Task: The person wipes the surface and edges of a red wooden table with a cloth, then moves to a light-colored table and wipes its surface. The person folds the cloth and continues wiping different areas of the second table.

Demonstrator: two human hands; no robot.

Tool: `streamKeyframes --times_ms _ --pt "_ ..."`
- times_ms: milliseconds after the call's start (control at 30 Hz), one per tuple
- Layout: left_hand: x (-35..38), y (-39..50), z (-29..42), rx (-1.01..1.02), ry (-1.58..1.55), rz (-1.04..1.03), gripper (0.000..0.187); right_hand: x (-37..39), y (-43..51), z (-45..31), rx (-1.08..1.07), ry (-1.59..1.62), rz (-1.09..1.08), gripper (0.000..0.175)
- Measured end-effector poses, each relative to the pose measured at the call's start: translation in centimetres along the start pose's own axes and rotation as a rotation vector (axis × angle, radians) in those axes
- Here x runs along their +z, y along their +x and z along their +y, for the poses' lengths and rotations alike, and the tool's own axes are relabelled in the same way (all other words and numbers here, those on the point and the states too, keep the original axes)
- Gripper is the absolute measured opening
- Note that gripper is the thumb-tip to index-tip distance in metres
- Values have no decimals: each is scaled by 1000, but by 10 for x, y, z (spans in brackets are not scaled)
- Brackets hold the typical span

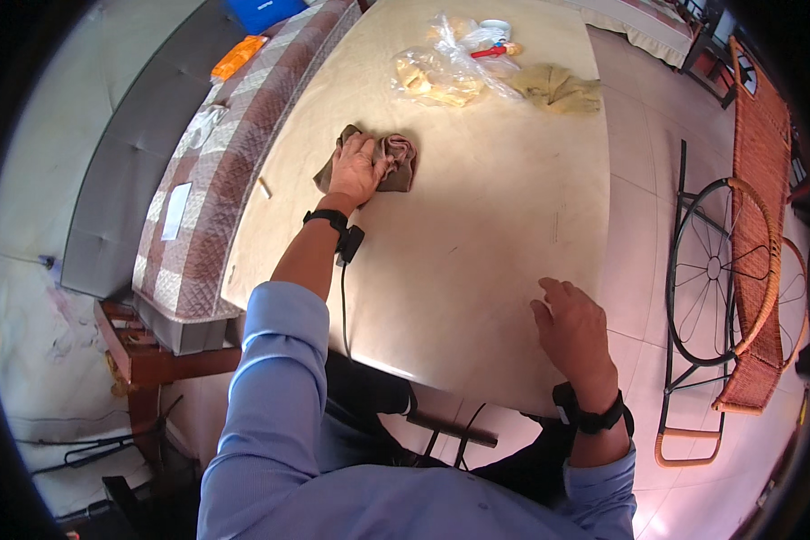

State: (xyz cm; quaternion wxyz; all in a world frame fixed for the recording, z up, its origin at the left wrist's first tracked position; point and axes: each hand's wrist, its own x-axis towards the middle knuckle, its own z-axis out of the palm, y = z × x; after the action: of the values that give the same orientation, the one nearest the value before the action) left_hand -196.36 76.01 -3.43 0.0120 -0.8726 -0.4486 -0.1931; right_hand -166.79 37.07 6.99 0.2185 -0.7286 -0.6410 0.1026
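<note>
My left hand (356, 169) lies palm down on a bunched brown cloth (399, 177), its fingers curled into the fabric. Part of the cloth is hidden beneath the palm, and a rolled fold shows beside the thumb. Under the cloth is the cream tabletop (472, 229). Over the table's near right part hangs my right hand (572, 331), holding nothing, with the thumb apart from loosely bent fingers. Whether it touches the surface I cannot tell. Each wrist wears a black strap with a small device.
Clear plastic bags (439, 77), a red object (491, 51), a white cup (496, 28) and a crumpled olive cloth (559, 89) lie at the far end. A small white stick (264, 187) is near the left edge. A checked mattress (202, 196) adjoins left; a wheeled rattan piece (759, 223) stands right.
</note>
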Motion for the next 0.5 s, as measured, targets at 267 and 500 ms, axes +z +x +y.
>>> streamKeyframes --times_ms 267,500 --pt "-60 -117 -35 -37 4 -42 56 -4 -6 16 39 64 13 29" --pt "-112 -207 -52 -175 49 -89 53 -13 -12 28 137 16 -25 28"
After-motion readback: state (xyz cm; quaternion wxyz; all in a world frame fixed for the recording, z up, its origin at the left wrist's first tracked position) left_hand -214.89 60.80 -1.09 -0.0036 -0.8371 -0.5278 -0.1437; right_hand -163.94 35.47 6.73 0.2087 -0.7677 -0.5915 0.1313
